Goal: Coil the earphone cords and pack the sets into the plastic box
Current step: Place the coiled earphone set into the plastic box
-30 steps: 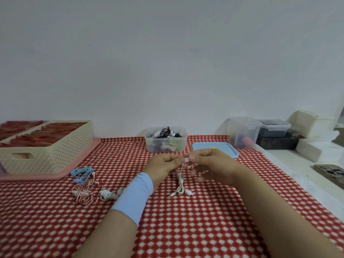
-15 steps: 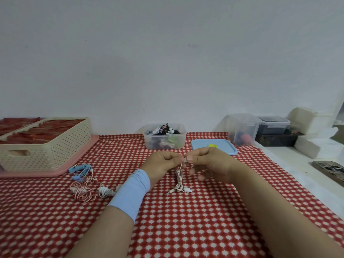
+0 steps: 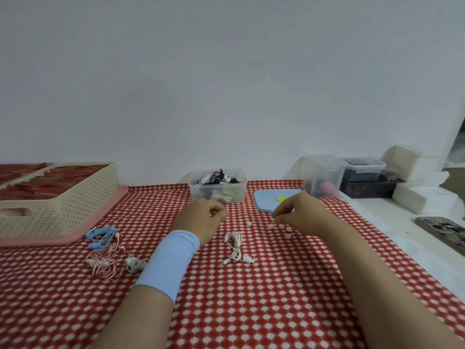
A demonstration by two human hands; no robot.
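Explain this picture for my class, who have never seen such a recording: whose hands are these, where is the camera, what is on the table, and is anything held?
No machine: these are a person's two bare hands, filmed by one camera worn on the head, looking forward and down. The left hand, with a blue wristband, and the right hand hover apart, both curled; whether they pinch anything tiny is unclear. Between them a white earphone set lies on the checked cloth. More earphones lie further left. At the back stands the clear plastic box holding packed sets, a blue lid beside it.
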